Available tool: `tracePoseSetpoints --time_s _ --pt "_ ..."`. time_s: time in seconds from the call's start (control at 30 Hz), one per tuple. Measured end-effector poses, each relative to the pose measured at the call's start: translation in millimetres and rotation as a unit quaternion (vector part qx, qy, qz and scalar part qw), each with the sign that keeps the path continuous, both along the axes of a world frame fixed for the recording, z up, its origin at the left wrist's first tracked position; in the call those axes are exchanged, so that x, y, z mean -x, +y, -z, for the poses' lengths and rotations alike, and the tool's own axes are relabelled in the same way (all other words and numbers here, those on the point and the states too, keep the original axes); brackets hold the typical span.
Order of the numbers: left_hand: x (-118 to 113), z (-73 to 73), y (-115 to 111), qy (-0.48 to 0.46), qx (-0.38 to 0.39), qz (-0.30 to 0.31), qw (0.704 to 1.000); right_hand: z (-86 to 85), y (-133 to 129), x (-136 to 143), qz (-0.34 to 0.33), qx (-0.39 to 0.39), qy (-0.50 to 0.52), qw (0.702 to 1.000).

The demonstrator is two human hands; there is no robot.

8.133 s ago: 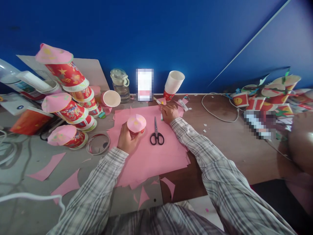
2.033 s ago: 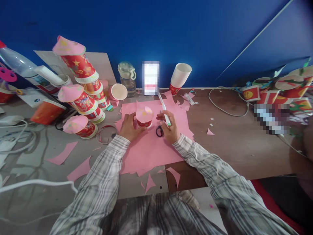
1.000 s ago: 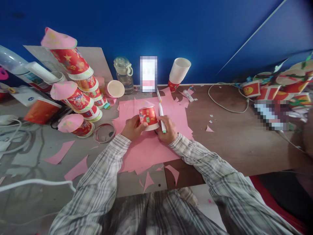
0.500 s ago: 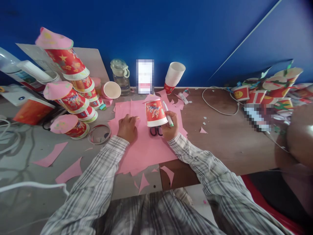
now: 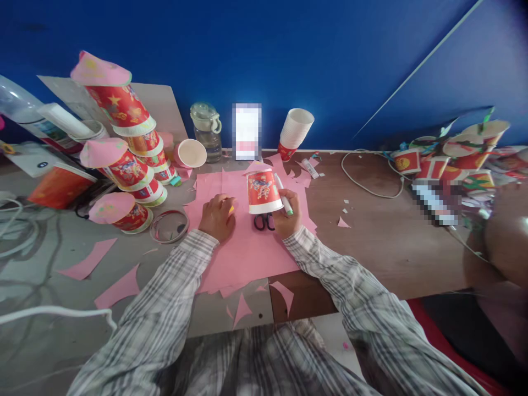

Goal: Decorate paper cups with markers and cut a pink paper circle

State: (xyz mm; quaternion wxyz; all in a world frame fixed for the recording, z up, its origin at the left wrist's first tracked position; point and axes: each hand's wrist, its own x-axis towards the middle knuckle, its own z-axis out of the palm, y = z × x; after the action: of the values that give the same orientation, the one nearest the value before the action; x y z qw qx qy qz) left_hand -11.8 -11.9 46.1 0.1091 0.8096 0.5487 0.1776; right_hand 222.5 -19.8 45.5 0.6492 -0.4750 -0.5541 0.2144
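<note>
My right hand [image 5: 289, 215] is closed around a white marker with a green end [image 5: 286, 202], right beside a red printed paper cup [image 5: 263, 191]. The cup is upside down, its white rim towards me and pink paper at its top; whether my fingers also grip it is hidden. Black scissors handles [image 5: 260, 222] stick out below its rim. My left hand [image 5: 216, 218] rests on the pink paper sheets [image 5: 243, 261], fingers curled, with a small yellow thing [image 5: 231, 209] showing at the fingertips. What that thing is, I cannot make out.
Decorated cup towers [image 5: 119, 110] stand at left, near a tape roll [image 5: 169, 226]. A water bottle [image 5: 206, 132], a blurred bright screen [image 5: 246, 132] and stacked cups [image 5: 296, 132] line the back. Pink scraps [image 5: 117, 286] lie around. Cup crafts [image 5: 447, 157] and a person's arm [image 5: 507, 231] are at right.
My left fingers have curled in slightly, and the yellow thing at their tips shows more. The right hand, marker and cup have hardly moved. The whole view has shifted a little.
</note>
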Motion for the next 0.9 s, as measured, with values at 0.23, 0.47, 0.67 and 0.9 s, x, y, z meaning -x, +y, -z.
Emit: tracePoseSetpoints --time_s 0.23,0.47,0.67,0.9 --pt "0.6 8.2 -0.7 -0.019 -0.044 -0.013 0.999 4.4 1.1 1.9 0.004 -0.011 0.011 1.000" --pt "1.8 1.0 -0.5 0.001 -0.024 -0.025 0.999 6.5 1.7 1.1 0.004 -0.004 0.012 1.000" --pt "-0.6 -1.6 -2.1 0.005 -0.021 -0.023 1.000 9.7 3.0 0.5 0.004 -0.018 0.002 1.000" --pt "-1.6 4.2 -2.5 -0.039 -0.058 -0.020 0.997 9.2 3.1 0.1 0.013 -0.018 -0.015 1.000"
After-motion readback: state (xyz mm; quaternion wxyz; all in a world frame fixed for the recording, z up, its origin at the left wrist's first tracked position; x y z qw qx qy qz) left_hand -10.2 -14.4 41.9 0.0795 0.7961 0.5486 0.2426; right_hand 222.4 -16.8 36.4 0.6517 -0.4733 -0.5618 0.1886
